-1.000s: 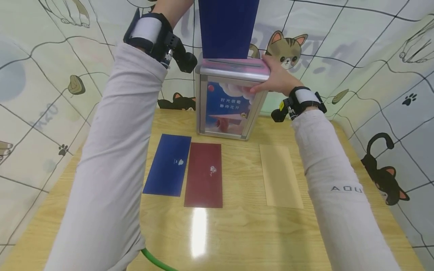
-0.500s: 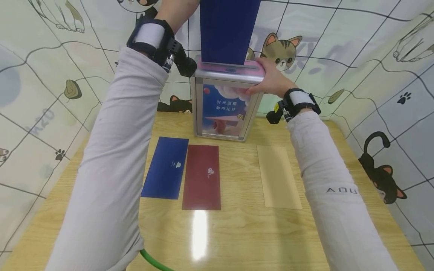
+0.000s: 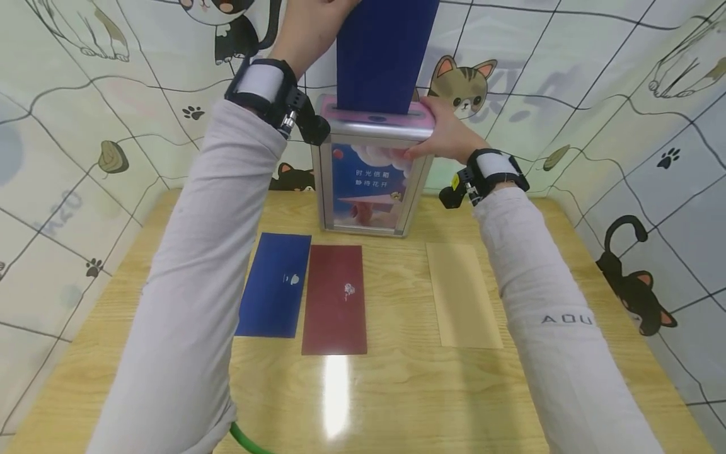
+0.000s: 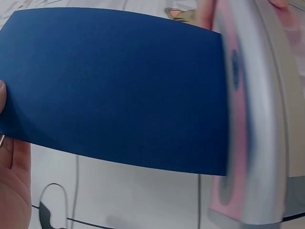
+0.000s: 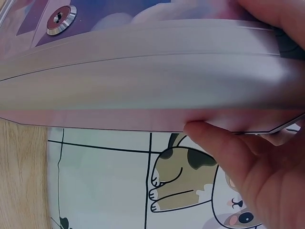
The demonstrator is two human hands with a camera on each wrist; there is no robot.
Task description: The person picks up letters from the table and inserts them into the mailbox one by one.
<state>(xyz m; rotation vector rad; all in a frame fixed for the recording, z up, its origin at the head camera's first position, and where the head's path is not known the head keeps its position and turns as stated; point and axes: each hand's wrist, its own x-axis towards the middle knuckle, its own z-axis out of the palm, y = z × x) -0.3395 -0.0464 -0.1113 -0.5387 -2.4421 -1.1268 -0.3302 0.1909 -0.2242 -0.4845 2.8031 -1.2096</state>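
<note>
A navy-blue envelope [image 3: 386, 50] stands upright above a silver-framed letter box [image 3: 368, 183], its lower edge at the slot in the pink top. In the left wrist view the envelope [image 4: 119, 90] bows slightly. My left hand [image 3: 312, 31] holds its far end; the left wrist view shows the thumb on its face and other fingers beneath. My right hand [image 3: 448, 132] grips the box's upper right corner, with thumb on the front and fingers over the top. How deep the envelope sits in the slot cannot be told.
On the wooden table [image 3: 391, 391] lie a blue envelope [image 3: 275, 287], a dark red envelope [image 3: 334, 299] and a tan envelope [image 3: 464, 295]. A cat-patterned sheet [image 3: 567, 94] stands behind the box. A green cord [image 3: 246, 438] shows at the near edge. The box front has a lock [image 5: 62, 20].
My left hand and the envelope have come down a little, the envelope's lower edge now at the slot. My right hand keeps its grip on the box. The head view has shifted slightly.
</note>
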